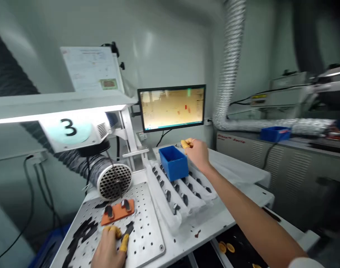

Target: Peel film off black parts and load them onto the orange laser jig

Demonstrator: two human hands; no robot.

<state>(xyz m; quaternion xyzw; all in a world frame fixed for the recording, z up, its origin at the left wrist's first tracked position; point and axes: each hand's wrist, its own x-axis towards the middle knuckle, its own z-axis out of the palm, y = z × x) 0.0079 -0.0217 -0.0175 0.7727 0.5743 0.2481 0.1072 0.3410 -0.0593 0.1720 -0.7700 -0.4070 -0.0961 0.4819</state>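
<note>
My left hand [110, 247], with yellow finger cots, rests low over the perforated metal plate [147, 223]. Its thumb and fingers are apart, and a dark piece [128, 227] lies at the thumb tip; I see nothing gripped. Just beyond sits an orange block [118, 213] bearing two dark, shiny parts [125, 204]. My right hand [197, 152] reaches out past the right side of a blue bin [174, 163]. Its yellow-tipped fingers are closed together, and whatever they hold, if anything, is hidden. Under the bin, a white tray [170, 219] carries rows of small dark parts [185, 199].
A round fume-duct grille [115, 181] stands behind the plate. Overhead hangs a lit white unit marked 3 [69, 128]. A monitor [172, 108] is at the back. Black strips [82, 230] lie on the plate's left. Below the table edge, an open drawer [228, 245] holds yellow rings.
</note>
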